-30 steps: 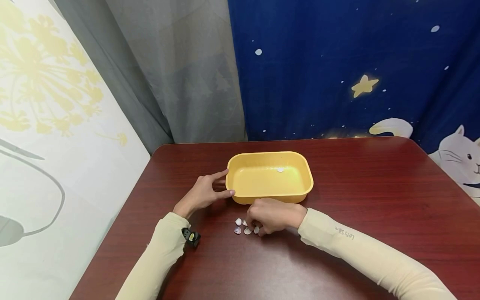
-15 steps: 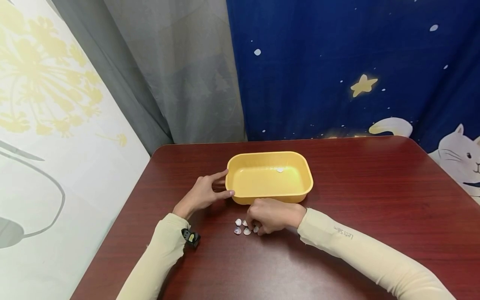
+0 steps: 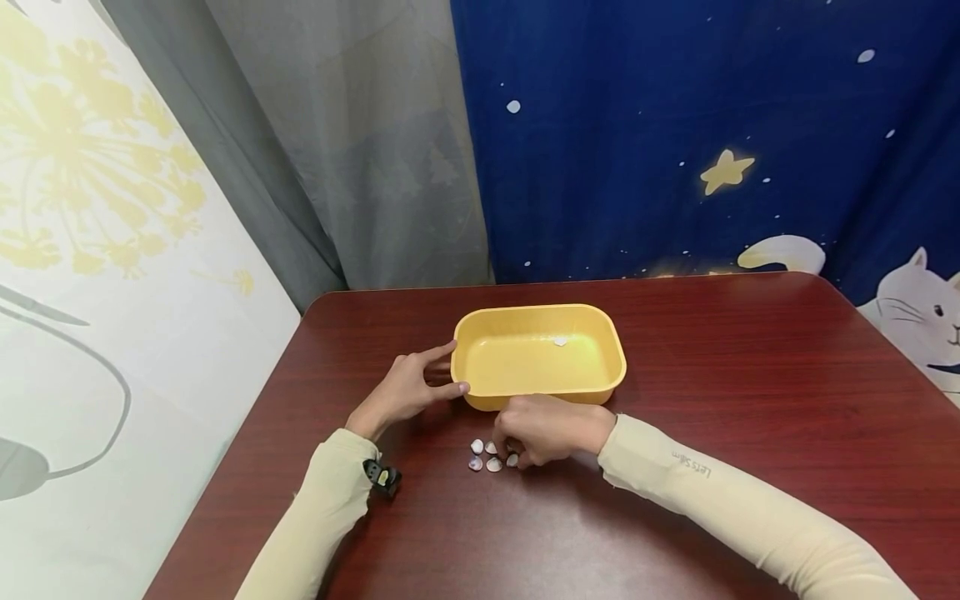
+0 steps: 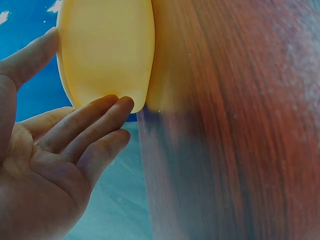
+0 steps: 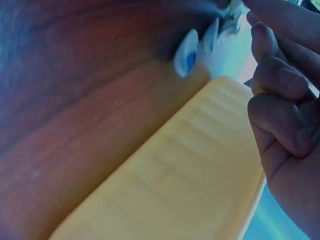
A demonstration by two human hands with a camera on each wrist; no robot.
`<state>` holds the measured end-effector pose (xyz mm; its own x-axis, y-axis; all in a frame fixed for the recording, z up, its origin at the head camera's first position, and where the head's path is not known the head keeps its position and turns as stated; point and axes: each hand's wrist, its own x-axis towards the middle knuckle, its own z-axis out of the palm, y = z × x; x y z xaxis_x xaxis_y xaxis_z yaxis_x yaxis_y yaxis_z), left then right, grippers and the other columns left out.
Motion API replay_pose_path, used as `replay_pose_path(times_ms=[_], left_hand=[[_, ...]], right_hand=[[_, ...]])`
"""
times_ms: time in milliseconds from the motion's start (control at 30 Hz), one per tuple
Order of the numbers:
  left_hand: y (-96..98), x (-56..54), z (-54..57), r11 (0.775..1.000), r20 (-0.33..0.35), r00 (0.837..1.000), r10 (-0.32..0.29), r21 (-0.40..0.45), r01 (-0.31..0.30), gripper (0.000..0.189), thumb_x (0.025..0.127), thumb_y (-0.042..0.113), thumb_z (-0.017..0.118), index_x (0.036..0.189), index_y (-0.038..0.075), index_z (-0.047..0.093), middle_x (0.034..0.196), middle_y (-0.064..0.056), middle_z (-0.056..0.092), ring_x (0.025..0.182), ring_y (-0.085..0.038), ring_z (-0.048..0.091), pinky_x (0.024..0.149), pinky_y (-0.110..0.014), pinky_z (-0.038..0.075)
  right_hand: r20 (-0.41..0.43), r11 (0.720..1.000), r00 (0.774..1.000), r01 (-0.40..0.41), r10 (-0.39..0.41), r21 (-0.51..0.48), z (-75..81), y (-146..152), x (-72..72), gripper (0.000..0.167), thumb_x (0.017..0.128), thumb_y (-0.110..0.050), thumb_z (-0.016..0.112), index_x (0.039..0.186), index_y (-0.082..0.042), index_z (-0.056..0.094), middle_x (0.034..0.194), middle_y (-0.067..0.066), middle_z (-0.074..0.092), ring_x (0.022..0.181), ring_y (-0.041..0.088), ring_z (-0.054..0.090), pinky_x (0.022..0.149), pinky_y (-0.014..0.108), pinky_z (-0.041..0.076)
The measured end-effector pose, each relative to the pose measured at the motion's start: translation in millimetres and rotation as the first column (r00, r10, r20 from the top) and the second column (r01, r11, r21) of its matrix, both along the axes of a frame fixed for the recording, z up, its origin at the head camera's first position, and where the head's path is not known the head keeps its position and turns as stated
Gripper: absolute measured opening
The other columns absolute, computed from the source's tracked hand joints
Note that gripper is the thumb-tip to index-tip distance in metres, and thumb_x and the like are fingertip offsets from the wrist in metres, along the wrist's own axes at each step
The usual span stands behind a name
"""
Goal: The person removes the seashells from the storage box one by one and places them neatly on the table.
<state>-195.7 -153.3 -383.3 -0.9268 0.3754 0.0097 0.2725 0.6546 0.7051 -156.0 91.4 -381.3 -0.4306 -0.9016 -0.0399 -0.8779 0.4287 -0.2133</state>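
My left hand (image 3: 401, 387) rests against the left end of a yellow plastic tub (image 3: 536, 392). Its thumb touches the front corner, and its extended fingers (image 4: 100, 122) lie along the end wall. In front of the tub, my right hand (image 3: 551, 429) reaches down to the table with curled fingers, its fingertips among several small seashells. One whitish seashell (image 3: 512, 459) shows between its thumb and forefinger. To the left of these fingertips lie more shells in two short rows, including a purplish shell (image 3: 476, 463). The right fingers hide part of the group.
Inside the tub, a small white piece (image 3: 560, 341) lies near the back wall. The dark red wooden table (image 3: 750, 375) extends around the tub. Behind it hang a grey curtain (image 3: 390, 167) and a blue curtain (image 3: 600, 150).
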Motion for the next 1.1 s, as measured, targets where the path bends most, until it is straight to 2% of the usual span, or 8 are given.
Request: replay_pose_path(times_ms=[100, 333, 600, 733, 933, 1100], left_hand=[[-0.2, 0.1, -0.5, 1.0, 0.008, 1.0, 0.009, -0.004, -0.009, 0.086, 0.083, 0.045, 0.08, 0.154, 0.015, 0.042, 0.129, -0.004, 0.072, 0.123, -0.019, 0.066, 0.108, -0.045, 0.049], [-1.1, -0.3, -1.2, 1.0, 0.002, 1.0, 0.005, 0.001, -0.005, 0.085, 0.084, 0.044, 0.08, 0.154, 0.014, 0.042, 0.128, -0.005, 0.072, 0.122, -0.019, 0.067, 0.106, -0.044, 0.051], [-2.5, 1.3, -2.8, 1.0, 0.025, 1.0, 0.011, 0.007, -0.011, 0.086, 0.083, 0.046, 0.08, 0.154, 0.017, 0.042, 0.129, -0.004, 0.071, 0.122, -0.019, 0.067, 0.104, -0.043, 0.052], [-2.0, 0.8, -2.6, 1.0, 0.035, 0.999, 0.008, 0.009, -0.008, 0.086, 0.083, 0.046, 0.08, 0.154, 0.016, 0.042, 0.13, -0.005, 0.071, 0.122, -0.019, 0.067, 0.103, -0.041, 0.053], [-0.5, -1.6, 1.1, 1.0, 0.034, 0.999, 0.009, 0.012, -0.01, 0.086, 0.083, 0.047, 0.08, 0.154, 0.019, 0.042, 0.128, -0.002, 0.072, 0.121, -0.018, 0.068, 0.103, -0.04, 0.053], [-1.5, -0.4, 0.0, 1.0, 0.05, 0.999, 0.01, 0.027, -0.011, 0.086, 0.084, 0.044, 0.08, 0.155, 0.017, 0.041, 0.13, -0.006, 0.071, 0.122, -0.022, 0.068, 0.104, -0.042, 0.053]], right_hand=[[-0.001, 1.0, 1.0, 0.01, -0.01, -0.002, 6.4, 3, -1.5, 0.013, 0.075, -0.013, 0.084, 0.083, -0.021, 0.076, 0.074, -0.014, 0.068, 0.066, -0.003, 0.051, 0.061, 0.013, 0.045], [0.024, 0.999, 0.999, 0.033, -0.032, -0.016, 24.6, 12, -9.8, 0.014, 0.076, -0.009, 0.083, 0.083, -0.018, 0.076, 0.066, -0.013, 0.06, 0.064, -0.001, 0.052, 0.06, 0.015, 0.045], [-0.023, 0.999, 1.0, 0.021, -0.022, -0.046, 43.0, 20, -19.0, 0.012, 0.076, -0.01, 0.083, 0.084, -0.015, 0.075, 0.07, -0.01, 0.064, 0.066, 0.002, 0.054, 0.063, 0.017, 0.047], [-0.085, 0.996, 0.995, 0.035, -0.042, -0.079, 57.8, 24, -25.4, 0.006, 0.081, -0.015, 0.08, 0.081, -0.017, 0.074, 0.071, -0.009, 0.065, 0.066, 0.002, 0.054, 0.063, 0.019, 0.047], [-0.161, 0.987, 0.981, 0.092, -0.112, -0.129, 87.3, 32, -48.6, 0.012, 0.086, -0.018, 0.076, 0.076, -0.019, 0.07, 0.067, -0.01, 0.06, 0.065, 0.004, 0.053, 0.061, 0.021, 0.045], [-0.114, 0.975, 0.973, 0.185, -0.198, -0.12, 101.4, 35, -70.4, 0.013, 0.089, -0.017, 0.072, 0.077, -0.02, 0.071, 0.065, -0.008, 0.058, 0.062, 0.007, 0.053, 0.059, 0.024, 0.044]])
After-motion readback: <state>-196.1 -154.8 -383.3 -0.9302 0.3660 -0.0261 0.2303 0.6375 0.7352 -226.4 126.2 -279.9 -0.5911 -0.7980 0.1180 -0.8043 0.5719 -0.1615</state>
